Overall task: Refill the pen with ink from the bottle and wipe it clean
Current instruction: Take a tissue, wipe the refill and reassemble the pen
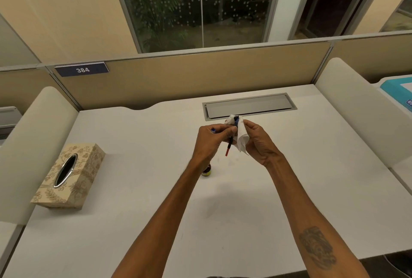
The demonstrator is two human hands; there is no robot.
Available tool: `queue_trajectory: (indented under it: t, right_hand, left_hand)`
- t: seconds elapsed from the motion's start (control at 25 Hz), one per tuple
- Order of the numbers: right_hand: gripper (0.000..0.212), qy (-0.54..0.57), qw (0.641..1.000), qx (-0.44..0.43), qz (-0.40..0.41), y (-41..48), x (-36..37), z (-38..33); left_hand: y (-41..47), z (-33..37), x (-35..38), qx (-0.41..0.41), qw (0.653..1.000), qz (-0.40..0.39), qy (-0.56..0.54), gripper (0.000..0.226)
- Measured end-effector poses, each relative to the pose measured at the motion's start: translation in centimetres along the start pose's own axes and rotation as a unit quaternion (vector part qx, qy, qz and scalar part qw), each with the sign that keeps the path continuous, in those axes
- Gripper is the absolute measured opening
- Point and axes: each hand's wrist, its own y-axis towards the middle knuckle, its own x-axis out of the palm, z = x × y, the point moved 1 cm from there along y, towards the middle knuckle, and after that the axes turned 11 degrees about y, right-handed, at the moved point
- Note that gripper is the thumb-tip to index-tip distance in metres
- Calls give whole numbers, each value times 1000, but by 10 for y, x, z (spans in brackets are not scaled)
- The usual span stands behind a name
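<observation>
Mid-frame, just below the grey cable tray (249,106), both our hands meet above the desk (138,199).

Left hand (211,141): grip closed, thumb and fingers pinched on the pen (230,138) at about its middle. A blue bit (213,130) shows at the knuckles; we cannot tell what it is, perhaps the pen's other piece.

Right hand (256,139): grip closed on a white tissue (242,142), which is folded around the pen's upper, dark end. A loose corner of tissue hangs down toward the palm.

Pen's long axis: steep, nearly top-to-bottom in the frame, leaning a little left at the bottom. Dark end up, in the tissue; red end (227,152) down, bare, between the two hands. Both hands touch the pen. The left holds it; the right holds it only through the tissue.

We judge the wipe is in hand. The move turns on drawing the tissue along that axis, or twisting around it, while the left grip stays steady.

Ink bottle (206,170): on the desk directly under the left wrist, mostly hidden by it. We cannot tell whether its cap is on. It is the one thing in the way if the left hand drops.

Tissue box (69,175): lower left of the frame, well apart, slot facing up. More tissue would mean a long reach left. The rest of the desk near the hands looks bare.
</observation>
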Motion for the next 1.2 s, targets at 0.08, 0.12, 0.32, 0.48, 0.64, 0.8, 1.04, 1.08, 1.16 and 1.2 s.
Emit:
queue_trajectory:
  t: [0.08, 0.12, 0.32, 0.48, 0.64, 0.8, 1.04, 1.08, 1.16, 1.2]
  right_hand:
    - [26, -1, 1000, -1, 9, -1, 1, 0]
    - [25, 0, 1000, -3, 13, -2, 1, 0]
    - [23, 10, 997, -42, 66, -1, 4, 0]
    - [27, -42, 985, -92, 142, 3, 1, -4]
    - [38, -72, 982, -67, 159, 4, -1, -3]
    - [27, -102, 983, -74, 132, 3, 3, -2]
    - [24, -155, 966, -147, 143, 1, 5, -11]
    - [24, -169, 964, -153, 139, 1, 5, -12]
    - [24, -181, 963, -146, 133, 1, 4, -13]
    - [25, -183, 965, -136, 132, 2, 3, -12]
  left_hand:
    - [0, 0, 0, 6, 1000, -1, 3, 15]
    - [0, 0, 0, 7, 1000, 1, 1, 12]
    - [-6, -1, 5, 13, 999, 22, -28, 8]
    - [-8, -1, 4, 11, 998, 31, -50, 8]
    - [-9, 1, 4, 16, 997, 56, -51, 10]
    - [-11, 2, 7, 19, 997, 54, -43, 11]
    - [-14, 6, 2, 28, 995, 62, -70, 8]
    - [-14, 7, 0, 26, 995, 67, -70, 7]
    - [-13, 7, -1, 19, 995, 75, -68, 7]
    - [-13, 8, -2, 16, 995, 77, -66, 7]
